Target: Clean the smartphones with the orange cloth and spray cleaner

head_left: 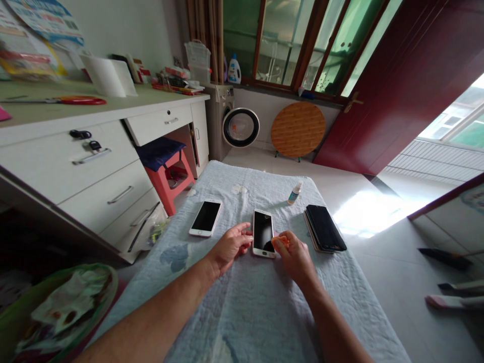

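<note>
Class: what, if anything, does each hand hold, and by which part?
The right hand holds an orange cloth, bunched between thumb and fingers. The left hand is at the left edge of the middle phone; whether it grips cannot be told.

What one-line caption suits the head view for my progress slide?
Right hand holds an orange cloth at the middle phone, left hand at its opposite edge.

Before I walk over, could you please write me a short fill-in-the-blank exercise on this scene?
1. The bunched wad in the right hand is ____ in color.
2. The left hand is at the ____ edge of the middle white smartphone.
3. The round door of the washing machine stands ____, not shut.

Missing words: orange; left; open.
</note>
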A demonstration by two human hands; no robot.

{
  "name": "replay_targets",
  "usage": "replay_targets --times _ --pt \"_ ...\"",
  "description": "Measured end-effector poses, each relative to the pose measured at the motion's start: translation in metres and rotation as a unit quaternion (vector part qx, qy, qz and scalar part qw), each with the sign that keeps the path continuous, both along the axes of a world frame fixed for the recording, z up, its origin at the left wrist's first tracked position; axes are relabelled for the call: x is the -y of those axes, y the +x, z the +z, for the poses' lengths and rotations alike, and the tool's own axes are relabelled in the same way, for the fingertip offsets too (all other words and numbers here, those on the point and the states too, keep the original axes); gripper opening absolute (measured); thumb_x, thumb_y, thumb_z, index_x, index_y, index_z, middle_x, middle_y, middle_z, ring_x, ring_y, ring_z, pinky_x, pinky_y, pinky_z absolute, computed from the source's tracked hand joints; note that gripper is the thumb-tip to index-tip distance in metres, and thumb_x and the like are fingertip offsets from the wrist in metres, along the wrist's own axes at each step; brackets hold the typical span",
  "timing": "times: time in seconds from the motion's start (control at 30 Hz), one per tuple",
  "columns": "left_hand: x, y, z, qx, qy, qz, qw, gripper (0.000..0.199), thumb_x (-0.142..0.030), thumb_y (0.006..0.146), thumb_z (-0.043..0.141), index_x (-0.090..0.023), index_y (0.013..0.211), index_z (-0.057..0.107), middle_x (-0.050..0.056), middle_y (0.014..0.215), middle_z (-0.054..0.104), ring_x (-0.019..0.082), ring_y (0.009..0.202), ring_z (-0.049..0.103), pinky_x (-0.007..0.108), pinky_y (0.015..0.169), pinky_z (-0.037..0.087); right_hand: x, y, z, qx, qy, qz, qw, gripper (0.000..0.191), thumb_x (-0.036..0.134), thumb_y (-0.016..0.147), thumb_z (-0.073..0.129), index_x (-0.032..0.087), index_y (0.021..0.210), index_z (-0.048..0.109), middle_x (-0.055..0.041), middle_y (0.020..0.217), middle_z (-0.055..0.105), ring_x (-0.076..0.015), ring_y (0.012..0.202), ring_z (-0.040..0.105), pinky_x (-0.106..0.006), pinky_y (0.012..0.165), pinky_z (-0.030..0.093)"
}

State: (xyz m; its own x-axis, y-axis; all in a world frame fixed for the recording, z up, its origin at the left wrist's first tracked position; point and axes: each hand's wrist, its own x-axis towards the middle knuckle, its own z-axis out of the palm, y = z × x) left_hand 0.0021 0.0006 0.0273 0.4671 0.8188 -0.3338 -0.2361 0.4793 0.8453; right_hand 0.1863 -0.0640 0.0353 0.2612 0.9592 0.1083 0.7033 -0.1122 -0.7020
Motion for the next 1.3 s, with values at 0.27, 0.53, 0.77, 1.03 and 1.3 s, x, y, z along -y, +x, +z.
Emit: replay_targets --times 0.27,0.53,0.77,1.03,1.3 --pt "0.01 0.009 -0.002 -0.074 0.197 -0.033 0.977 0.059 -0.02 0.071 0.069 -0.015 0.125 0.047 0.006 0.1 0.064 0.017 0.087 0.062 0.029 0.078 0.048 0.001 -0.009 -0.001 -0.028 0.004 0.053 0.998 0.024 0.041 0.086 0.046 0.021 0.081 0.059 -0.0002 0.069 0.066 -0.015 0.062 0.059 -0.022 0.059 0.038" --pt "0.004 0.007 -0.01 -0.214 0.271 0.009 0.938 0.016 -0.022 0.077 0.056 -0.017 0.091 0.055 -0.001 0.075 0.063 0.015 0.067 0.06 0.025 0.062 0.048 0.0 -0.009 -0.001 -0.046 -0.004 0.117 0.992 0.022 0.037 0.088 0.046 0.02 0.091 0.061 -0.0046 0.086 0.07 -0.0178 0.077 0.063 -0.026 0.071 0.044" --pt "-0.008 -0.007 0.0 -0.373 0.407 0.115 0.825 0.007 -0.02 0.076 0.054 -0.019 0.082 0.054 -0.004 0.063 0.052 0.014 0.058 0.052 0.025 0.061 0.042 -0.001 -0.009 -0.002 -0.046 0.013 0.119 0.992 0.021 0.034 0.087 0.048 0.02 0.09 0.063 -0.0035 0.086 0.069 -0.0156 0.074 0.062 -0.024 0.069 0.044" --pt "0.002 -0.008 0.003 -0.439 0.61 0.032 0.659 0.013 -0.009 0.078 0.046 -0.02 0.081 0.052 0.001 0.079 0.055 0.015 0.071 0.055 0.026 0.068 0.042 -0.003 -0.001 -0.004 -0.081 0.058 0.004 0.995 0.027 0.045 0.084 0.053 0.019 0.083 0.06 -0.0024 0.074 0.069 -0.0159 0.065 0.062 -0.023 0.062 0.043" --pt "0.011 -0.002 0.005 -0.442 0.665 -0.12 0.59 0.013 -0.008 0.079 0.052 -0.021 0.083 0.053 0.003 0.086 0.055 0.019 0.082 0.053 0.032 0.076 0.043 -0.005 0.011 -0.006 -0.057 0.085 -0.085 0.991 0.032 0.049 0.082 0.051 0.019 0.083 0.061 -0.0038 0.07 0.068 -0.0178 0.062 0.06 -0.026 0.058 0.042"
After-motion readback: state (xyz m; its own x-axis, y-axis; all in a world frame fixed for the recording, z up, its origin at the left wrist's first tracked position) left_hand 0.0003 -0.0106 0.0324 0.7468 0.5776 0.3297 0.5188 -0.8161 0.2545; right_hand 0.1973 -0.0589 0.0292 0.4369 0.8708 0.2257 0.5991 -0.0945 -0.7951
